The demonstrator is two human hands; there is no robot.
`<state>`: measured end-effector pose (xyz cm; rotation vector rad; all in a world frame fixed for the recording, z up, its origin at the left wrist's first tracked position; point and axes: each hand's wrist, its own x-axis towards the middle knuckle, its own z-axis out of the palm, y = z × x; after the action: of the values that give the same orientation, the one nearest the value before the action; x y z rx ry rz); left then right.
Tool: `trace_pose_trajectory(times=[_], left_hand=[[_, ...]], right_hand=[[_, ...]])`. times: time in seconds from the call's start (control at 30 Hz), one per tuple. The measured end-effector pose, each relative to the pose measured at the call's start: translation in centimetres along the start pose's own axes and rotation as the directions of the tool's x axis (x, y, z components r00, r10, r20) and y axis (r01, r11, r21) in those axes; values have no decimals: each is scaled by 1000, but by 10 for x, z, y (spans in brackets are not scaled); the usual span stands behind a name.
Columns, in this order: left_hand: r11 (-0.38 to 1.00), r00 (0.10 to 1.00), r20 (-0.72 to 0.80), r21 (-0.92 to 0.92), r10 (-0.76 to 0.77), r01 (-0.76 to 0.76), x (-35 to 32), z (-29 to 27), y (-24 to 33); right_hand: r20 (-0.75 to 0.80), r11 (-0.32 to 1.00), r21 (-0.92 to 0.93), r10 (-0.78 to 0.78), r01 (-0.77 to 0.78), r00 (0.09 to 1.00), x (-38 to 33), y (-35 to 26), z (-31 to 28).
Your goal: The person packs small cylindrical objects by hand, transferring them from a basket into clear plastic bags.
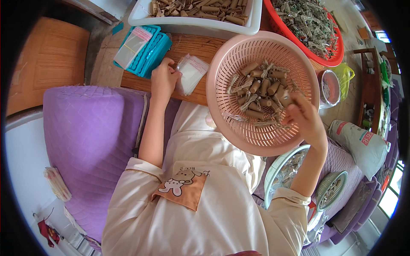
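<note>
My left hand [165, 82] rests at the table edge, fingers loosely bent and a little apart. Its thumb is beside a small stack of clear plastic bags [191, 75]; no firm hold on them shows. My right hand [306, 119] reaches over the right side of a pink slotted basket [228, 115]. Its fingers are spread around short brown tubes [265, 87], with the fingertips against one tube [283, 97]; I see no closed grip. Bundles of pale, stringy fibre [250, 100] lie among the tubes.
Left of the bags, blue plastic trays [156, 52] carry more clear bags [133, 48]. Behind stand a white bin [194, 24] of brown pieces and a red basin [294, 50] of wrapped bundles. A green basin [270, 177] sits by my right forearm, a purple padded seat [89, 128] at left.
</note>
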<state>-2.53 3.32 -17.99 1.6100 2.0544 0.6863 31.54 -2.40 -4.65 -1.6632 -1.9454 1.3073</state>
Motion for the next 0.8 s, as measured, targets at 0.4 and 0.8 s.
trace_pose_trajectory(times=[0.4, 0.8], left_hand=[[983, 990, -36, -117, 138, -141, -18, -27, 29], [530, 720, 478, -829, 503, 179, -121, -38, 127]], right_hand=[[-383, 408, 867, 176, 287, 907, -5, -6, 29], [-323, 151, 943, 194, 297, 926, 6, -48, 78]])
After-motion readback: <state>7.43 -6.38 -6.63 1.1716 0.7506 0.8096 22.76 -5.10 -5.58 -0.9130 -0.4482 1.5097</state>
